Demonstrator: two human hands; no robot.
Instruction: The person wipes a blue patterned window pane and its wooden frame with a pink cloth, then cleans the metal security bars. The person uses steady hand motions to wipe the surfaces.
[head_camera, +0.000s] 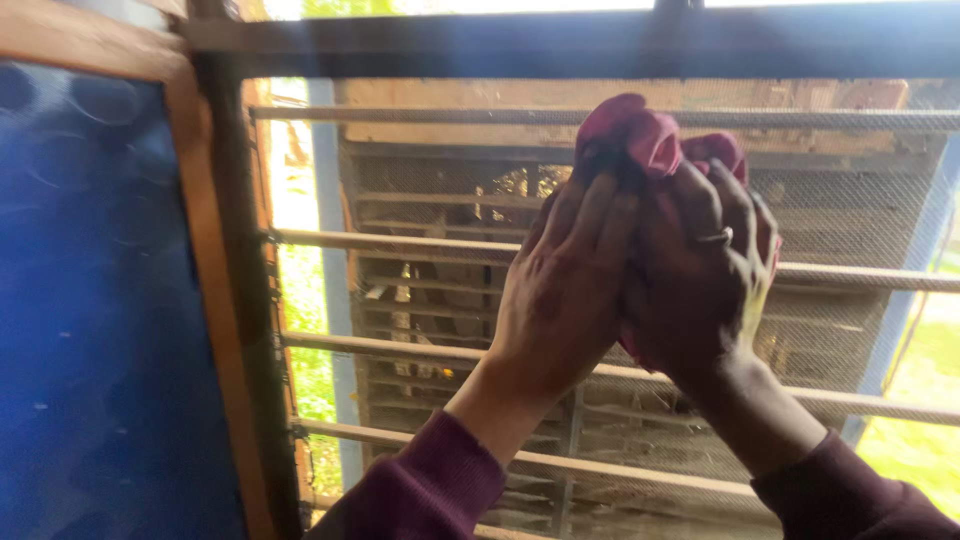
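Both my hands are raised together in front of a window with horizontal bars (400, 240) and a fine mesh screen (840, 200). A bunched maroon cloth (645, 130) sticks out above my fingers. My right hand (700, 270), with a ring on one finger, is wrapped around the cloth. My left hand (565, 285) presses flat against the cloth and against my right hand, fingers pointing up. Both wrists wear dark maroon sleeves.
A blue glass pane (90, 320) in a wooden frame (215, 330) stands at the left. Behind the mesh sits a slatted metal box (450, 300). Bright greenery (925, 400) shows outside at the right and left.
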